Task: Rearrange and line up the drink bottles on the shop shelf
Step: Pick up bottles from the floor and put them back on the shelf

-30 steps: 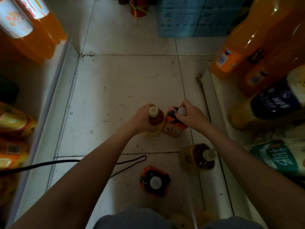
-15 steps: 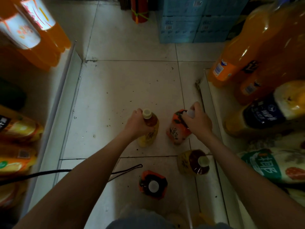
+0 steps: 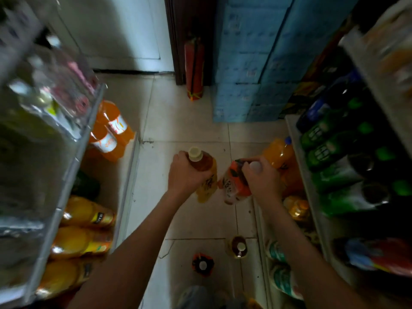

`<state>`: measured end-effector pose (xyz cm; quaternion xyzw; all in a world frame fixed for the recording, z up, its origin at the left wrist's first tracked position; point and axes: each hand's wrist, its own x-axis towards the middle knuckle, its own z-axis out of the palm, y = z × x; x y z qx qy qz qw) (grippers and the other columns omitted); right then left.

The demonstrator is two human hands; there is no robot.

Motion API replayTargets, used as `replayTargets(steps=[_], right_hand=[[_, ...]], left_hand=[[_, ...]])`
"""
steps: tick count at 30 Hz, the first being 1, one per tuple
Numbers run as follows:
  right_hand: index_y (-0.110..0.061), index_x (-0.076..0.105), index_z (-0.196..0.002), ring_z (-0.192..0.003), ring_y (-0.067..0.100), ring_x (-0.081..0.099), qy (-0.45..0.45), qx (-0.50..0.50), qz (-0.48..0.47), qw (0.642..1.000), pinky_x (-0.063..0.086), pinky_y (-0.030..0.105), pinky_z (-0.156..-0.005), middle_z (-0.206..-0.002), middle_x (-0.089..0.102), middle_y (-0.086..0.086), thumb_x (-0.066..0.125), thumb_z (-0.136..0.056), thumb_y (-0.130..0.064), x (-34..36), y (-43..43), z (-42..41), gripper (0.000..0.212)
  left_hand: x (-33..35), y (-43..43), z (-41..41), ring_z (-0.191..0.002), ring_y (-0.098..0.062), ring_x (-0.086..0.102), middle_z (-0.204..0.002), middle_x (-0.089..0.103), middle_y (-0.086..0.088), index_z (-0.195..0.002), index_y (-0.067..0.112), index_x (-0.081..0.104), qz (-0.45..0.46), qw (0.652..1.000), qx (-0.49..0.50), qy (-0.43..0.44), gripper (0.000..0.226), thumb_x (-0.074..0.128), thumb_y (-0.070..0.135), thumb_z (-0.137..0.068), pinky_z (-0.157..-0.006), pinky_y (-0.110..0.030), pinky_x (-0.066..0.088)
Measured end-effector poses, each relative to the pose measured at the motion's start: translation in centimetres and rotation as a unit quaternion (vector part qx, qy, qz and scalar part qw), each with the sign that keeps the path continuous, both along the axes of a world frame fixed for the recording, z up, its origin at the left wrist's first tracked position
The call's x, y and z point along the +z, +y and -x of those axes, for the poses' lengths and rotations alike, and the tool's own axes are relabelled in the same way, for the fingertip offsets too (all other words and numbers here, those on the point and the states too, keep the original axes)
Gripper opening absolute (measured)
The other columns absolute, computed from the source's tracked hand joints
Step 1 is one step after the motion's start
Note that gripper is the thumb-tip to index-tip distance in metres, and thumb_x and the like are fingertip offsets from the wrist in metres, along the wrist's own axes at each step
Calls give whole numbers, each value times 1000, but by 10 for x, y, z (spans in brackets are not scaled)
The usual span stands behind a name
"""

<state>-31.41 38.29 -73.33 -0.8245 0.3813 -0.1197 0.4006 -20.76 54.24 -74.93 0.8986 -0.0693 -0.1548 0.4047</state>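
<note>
My left hand (image 3: 185,175) grips the neck of a yellow-labelled tea bottle (image 3: 206,175) with a cream cap, lifted off the floor. Beside it, my right hand (image 3: 262,178) grips the top of an orange-labelled bottle (image 3: 233,186) with a white cap, held tilted above the tiles. Two more bottles stand on the floor below: a yellow-labelled bottle (image 3: 238,247) and an orange-labelled bottle (image 3: 202,264). Green and dark soda bottles (image 3: 334,152) fill the right shelf. Orange juice bottles (image 3: 87,228) lie on the low left shelf.
A narrow tiled aisle runs between two shelf units. A red fire extinguisher (image 3: 194,70) stands at the far end by stacked blue cartons (image 3: 249,63). Large orange soda bottles (image 3: 111,132) sit at the left shelf's far end. A thin black cable (image 3: 166,249) crosses the floor.
Both hands have lifted their bottles higher off the floor, and my view has risen and tilted up, bringing the upper shelves and far wall into sight.
</note>
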Motion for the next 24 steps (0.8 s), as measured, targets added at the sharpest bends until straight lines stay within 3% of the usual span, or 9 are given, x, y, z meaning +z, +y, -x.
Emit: replayTargets(steps=[8,10,18,21,24], right_hand=[[-25,47,-74,-67,17,53,-56,-17,59,997,39,28,-56,-68,54,-9,55,-77,-46,249,-11,-9,23],[-27,48,-73,-66,9,53,-76,-1,81,994,38,26,-54,-67,55,-11,52,-75,-51,296,-15,-12,24],[-31,54,-69,-62,-2,52,-125,-36,144,981,39,26,-52,-62,57,-18,60,-73,-46,418,-36,-30,17],[-35,53,-70,-60,-1,49,-119,-74,179,974,33,19,-50,-60,53,-20,60,-73,-50,453,-43,-34,18],[-34,53,-76,-77,13,59,-123,-117,207,963,35,27,-54,-69,58,-14,56,-76,-52,493,-55,-31,18]], left_hand=[[263,-17,-11,-81,-12,61,-92,60,3,-96,22,58,89,991,29,-93,64,70,50,-40,-67,-35,56],[309,-27,-12,-84,-12,60,-93,60,6,-98,23,59,115,985,27,-122,64,70,53,-42,-69,-33,55],[425,-64,-40,-101,-15,59,-108,62,4,-118,27,57,182,962,-75,-190,84,68,59,-41,-88,-39,51],[461,-81,-56,-94,-13,60,-98,60,12,-110,34,59,194,945,-142,-221,76,70,65,-42,-81,-30,49],[507,-104,-67,-86,-6,59,-86,57,21,-95,50,55,228,925,-200,-231,57,72,66,-43,-72,-22,45]])
